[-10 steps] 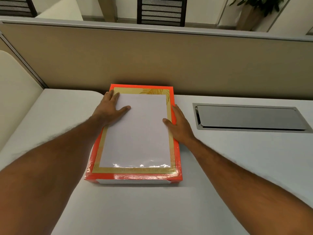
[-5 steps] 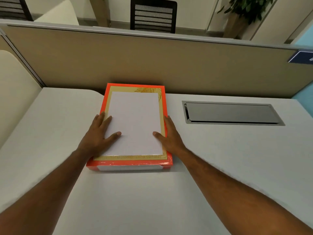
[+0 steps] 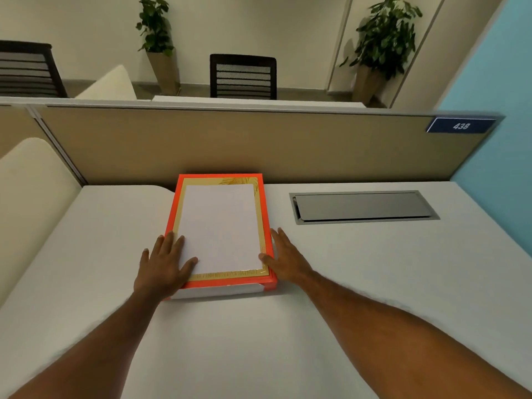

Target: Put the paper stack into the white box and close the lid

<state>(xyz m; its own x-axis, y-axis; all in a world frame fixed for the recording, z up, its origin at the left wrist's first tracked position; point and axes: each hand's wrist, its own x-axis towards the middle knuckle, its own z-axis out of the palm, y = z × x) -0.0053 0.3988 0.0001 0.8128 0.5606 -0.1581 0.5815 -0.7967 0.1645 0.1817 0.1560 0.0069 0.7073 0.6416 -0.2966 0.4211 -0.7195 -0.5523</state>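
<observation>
The room is evenly and rather softly lit, with a warm cast and no hard glare. My forearms throw only faint, diffuse shadows on the pale counter (image 3: 374, 283), and a thin dark shadow sits under the near edge of the box (image 3: 218, 290). The wide lens bends the partition (image 3: 259, 142) and stretches my arms at the lower corners. Detail is slightly soft throughout.
</observation>
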